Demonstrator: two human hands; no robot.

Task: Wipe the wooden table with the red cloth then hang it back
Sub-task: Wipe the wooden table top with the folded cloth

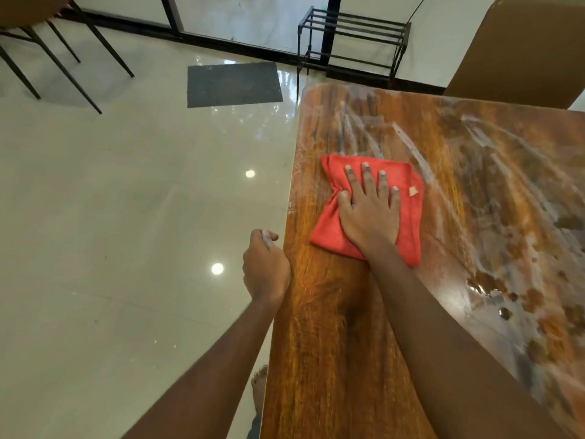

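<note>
1. Wooden table (332,327): glossy brown top with strong grain, filling the right half of the view. Pale, hazy smears and streaks cover its far and right portions; the near left strip looks clearer and darker.

2. Red cloth (408,223): folded and slightly bunched, lying flat on the table near the left edge, just below the smeared streaks. 1 small pale tag shows at its right side.

3. Right hand (368,210): palm down on the red cloth, all 5 digits spread wide and flat, pressing the cloth to the table rather than gripping it. The forearm runs back across the table toward the lower right.

4. Left hand (266,267): curled into a loose fist at the table's left edge, thumb on top. Something small and greyish appears between thumb and forefinger; what it is cannot be told.

5. Bare foot (259,388): on the floor beside the table's near left edge.

6. Floor (126,217): shiny cream tiles reflecting 2 round lights.

7. Dark mat (232,85): rectangular, on the floor before the glass doors.

8. Black metal rack (354,36): beyond the table's far corner.

9. Tan chair back (522,49): at the table's far right side.

10. Chair legs (47,55): thin, black, upper left.
</note>
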